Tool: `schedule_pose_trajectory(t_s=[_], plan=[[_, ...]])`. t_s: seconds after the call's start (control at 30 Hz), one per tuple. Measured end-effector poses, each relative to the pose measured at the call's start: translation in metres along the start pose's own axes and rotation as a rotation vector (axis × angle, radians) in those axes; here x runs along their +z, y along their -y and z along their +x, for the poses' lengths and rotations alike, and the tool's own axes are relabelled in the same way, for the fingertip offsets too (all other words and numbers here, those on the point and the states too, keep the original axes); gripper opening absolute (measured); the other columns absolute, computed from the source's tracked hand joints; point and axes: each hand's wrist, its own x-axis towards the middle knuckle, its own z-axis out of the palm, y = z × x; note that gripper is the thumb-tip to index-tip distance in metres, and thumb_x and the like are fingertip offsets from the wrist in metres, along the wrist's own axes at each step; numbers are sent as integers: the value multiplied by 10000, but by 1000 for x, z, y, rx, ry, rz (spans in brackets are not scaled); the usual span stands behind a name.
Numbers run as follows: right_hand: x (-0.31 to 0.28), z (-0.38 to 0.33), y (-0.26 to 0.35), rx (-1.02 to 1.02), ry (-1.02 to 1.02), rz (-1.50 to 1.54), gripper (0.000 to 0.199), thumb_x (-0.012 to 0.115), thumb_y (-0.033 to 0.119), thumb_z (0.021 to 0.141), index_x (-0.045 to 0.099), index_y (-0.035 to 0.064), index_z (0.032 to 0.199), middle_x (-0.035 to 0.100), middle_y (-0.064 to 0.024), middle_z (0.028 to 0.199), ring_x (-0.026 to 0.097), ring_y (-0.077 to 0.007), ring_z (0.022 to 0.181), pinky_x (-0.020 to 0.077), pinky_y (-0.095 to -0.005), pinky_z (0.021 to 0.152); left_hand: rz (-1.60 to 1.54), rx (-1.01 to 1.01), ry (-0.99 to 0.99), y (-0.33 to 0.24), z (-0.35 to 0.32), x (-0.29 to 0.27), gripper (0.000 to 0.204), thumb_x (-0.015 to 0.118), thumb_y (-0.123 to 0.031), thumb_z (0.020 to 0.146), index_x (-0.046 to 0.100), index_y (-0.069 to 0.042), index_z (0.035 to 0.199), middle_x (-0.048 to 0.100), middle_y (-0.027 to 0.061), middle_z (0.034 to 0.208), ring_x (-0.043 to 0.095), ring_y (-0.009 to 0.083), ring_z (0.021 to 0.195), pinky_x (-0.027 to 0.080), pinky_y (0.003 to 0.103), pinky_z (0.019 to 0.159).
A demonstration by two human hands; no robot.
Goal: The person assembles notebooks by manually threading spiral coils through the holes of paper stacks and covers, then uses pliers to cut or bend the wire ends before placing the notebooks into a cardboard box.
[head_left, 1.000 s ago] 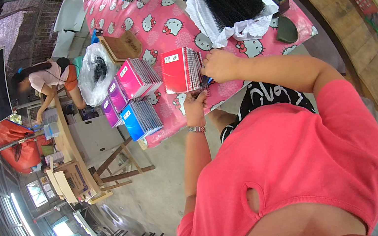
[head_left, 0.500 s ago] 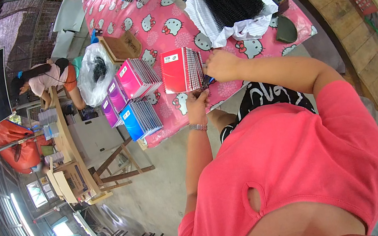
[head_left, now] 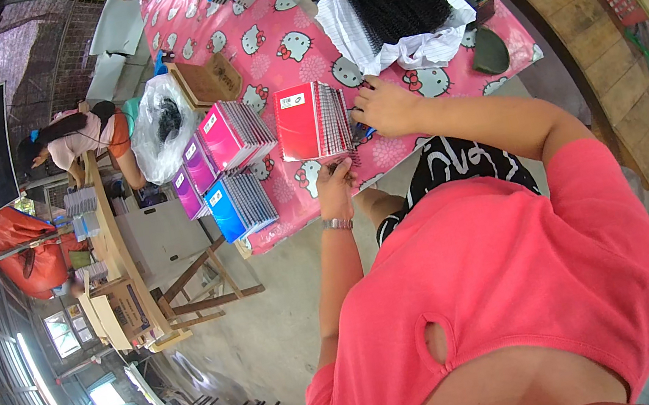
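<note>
Hardly shifted since earlier, left hand seemingly curled on red notebook stack, right hand loosely touching its side.

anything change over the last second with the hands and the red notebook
Hardly anything. The left hand stays at the near edge of the red notebook, and the right hand stays at its spiral side; neither grips anew or lets go. The notebook lies where it was on the pink tablecloth, and the pink and blue notebook stacks and the bag of black coils have not shifted.
</note>
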Motion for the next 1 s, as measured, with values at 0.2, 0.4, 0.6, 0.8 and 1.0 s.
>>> schedule_pose_trajectory(t_s=[0.2,0.4,0.6,0.8,1.0], plan=[[5,11,8,80,300,69,139,594,173,758,695,89,805,683,-98,765,666,-281,794,497,-417,726,354,-27,-16,-10,4,12,165,686,-78,823,566,-40,931,585,22,746,534,107,544,405,235,467],[4,2,7,150,292,78,148,587,186,754,685,82,795,678,-103,761,664,-276,803,496,-422,704,225,-4,-64,5,7,-5,218,715,-107,801,578,-23,949,596,26,747,529,100,530,411,236,453],[5,13,17,69,237,16,160,608,194,726,694,71,783,682,-109,752,674,-276,775,510,-422,658,729,219,-144,17,18,1,223,732,-115,779,620,13,924,633,57,709,537,97,542,429,245,478],[-1,12,16,174,431,128,142,623,182,691,709,70,706,683,-149,715,687,-314,670,541,-441,617,616,256,-127,24,20,-4,230,731,-126,782,634,22,929,632,58,692,505,97,473,405,256,429],[-2,4,17,164,363,-42,169,631,207,719,702,86,813,688,-80,813,664,-254,791,487,-403,696,502,134,-114,12,7,6,219,721,-137,798,636,11,935,623,41,705,495,80,452,376,247,397]])
